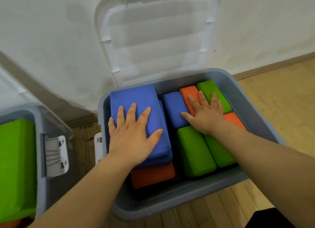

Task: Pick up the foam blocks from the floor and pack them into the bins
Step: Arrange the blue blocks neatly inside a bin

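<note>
the grey bin sits on the wooden floor against a white wall, its clear lid tipped up behind it; the left hand lies flat, fingers straight and spread, pressing on the large blue foam block at the bin's left side; under that stack a dark orange block shows; the right hand is likewise flat, grasping nothing, its fingers resting across the small blue block, the thin orange block and the far green block; two near green blocks lie side by side towards the front; at far left a second bin holds a big green block, with a white latch on its side
</note>
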{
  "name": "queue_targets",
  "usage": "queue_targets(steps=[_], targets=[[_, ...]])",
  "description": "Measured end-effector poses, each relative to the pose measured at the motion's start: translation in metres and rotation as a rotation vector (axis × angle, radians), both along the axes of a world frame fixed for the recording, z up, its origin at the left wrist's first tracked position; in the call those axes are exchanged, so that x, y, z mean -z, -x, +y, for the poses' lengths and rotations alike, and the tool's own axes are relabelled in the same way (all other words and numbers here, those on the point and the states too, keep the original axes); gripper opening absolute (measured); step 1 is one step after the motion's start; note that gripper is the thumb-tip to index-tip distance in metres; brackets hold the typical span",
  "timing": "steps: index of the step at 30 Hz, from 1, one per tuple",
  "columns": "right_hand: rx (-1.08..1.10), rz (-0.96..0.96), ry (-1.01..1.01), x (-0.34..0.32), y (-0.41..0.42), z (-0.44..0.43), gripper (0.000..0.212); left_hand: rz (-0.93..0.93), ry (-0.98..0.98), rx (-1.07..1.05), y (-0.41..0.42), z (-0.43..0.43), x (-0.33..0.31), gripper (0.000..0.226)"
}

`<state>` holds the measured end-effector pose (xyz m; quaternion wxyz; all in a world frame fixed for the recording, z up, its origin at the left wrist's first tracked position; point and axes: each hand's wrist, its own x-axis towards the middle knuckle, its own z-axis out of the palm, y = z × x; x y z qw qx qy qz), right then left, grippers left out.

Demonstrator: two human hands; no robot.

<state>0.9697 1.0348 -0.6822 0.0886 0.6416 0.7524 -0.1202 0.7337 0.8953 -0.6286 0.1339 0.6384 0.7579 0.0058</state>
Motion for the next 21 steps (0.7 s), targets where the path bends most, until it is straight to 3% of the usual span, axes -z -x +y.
queue_targets(steps=[8,11,13,15,21], targets=[[0.031,0.024,0.111,-0.023,0.009,-0.012,0.088,-0.218,0.081,-0.255,0.026,-0.018,-0.018,0.101],[-0.026,0.403,0.099,-0.045,0.028,-0.037,0.078,-0.292,0.106,-0.264,0.034,-0.018,-0.018,0.108],[-0.077,0.698,0.303,-0.051,0.049,-0.054,0.078,-0.368,0.095,-0.262,0.034,-0.016,-0.02,0.109],[-0.041,0.832,0.393,-0.048,0.062,-0.068,0.083,-0.411,0.064,-0.248,0.032,-0.013,-0.025,0.109],[0.025,0.831,0.029,-0.107,0.029,-0.068,0.073,-0.6,-0.155,-0.128,-0.004,0.001,-0.056,0.093]])
